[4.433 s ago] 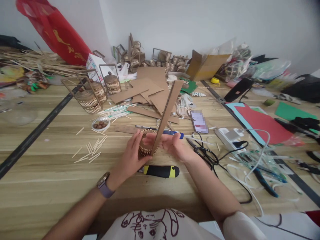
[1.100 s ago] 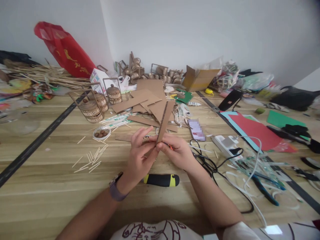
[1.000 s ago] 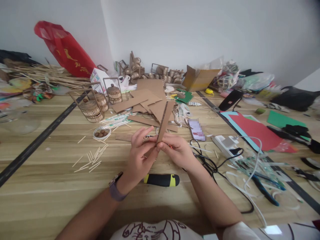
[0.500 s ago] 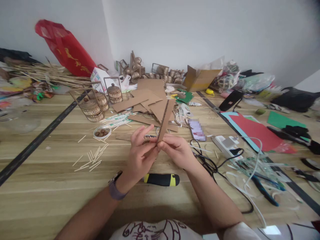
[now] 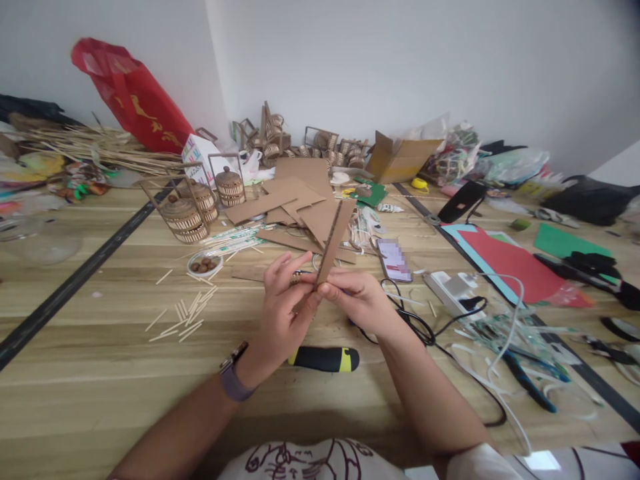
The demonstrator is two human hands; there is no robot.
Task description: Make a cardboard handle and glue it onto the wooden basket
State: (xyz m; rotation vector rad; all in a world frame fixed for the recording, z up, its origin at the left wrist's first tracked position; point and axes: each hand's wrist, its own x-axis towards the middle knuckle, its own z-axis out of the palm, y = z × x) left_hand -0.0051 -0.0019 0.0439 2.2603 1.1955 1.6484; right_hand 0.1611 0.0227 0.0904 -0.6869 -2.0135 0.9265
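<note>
A narrow brown cardboard strip (image 5: 334, 241) slants up and away above the table, its near end pinched by both hands. My left hand (image 5: 287, 303) grips that end between thumb and forefinger, the other fingers raised. My right hand (image 5: 357, 300) pinches the same end from the right with thumb and fingers. A small slatted piece, partly hidden, shows behind the left fingers. Below the hands lies a black and yellow tool handle (image 5: 324, 359), its left end hidden by my left wrist.
Cut cardboard pieces (image 5: 300, 170) lie beyond the hands. To the left are short sticks (image 5: 190, 313), a bowl of brown beads (image 5: 204, 265) and small lidded baskets (image 5: 183, 217). On the right are a phone (image 5: 394, 259), a power strip (image 5: 453, 293), cables and blue-handled pliers (image 5: 530, 383).
The cardboard strip has tilted slightly further to the right at its far end. Both hands keep their pinch on it, shifting only a little.
</note>
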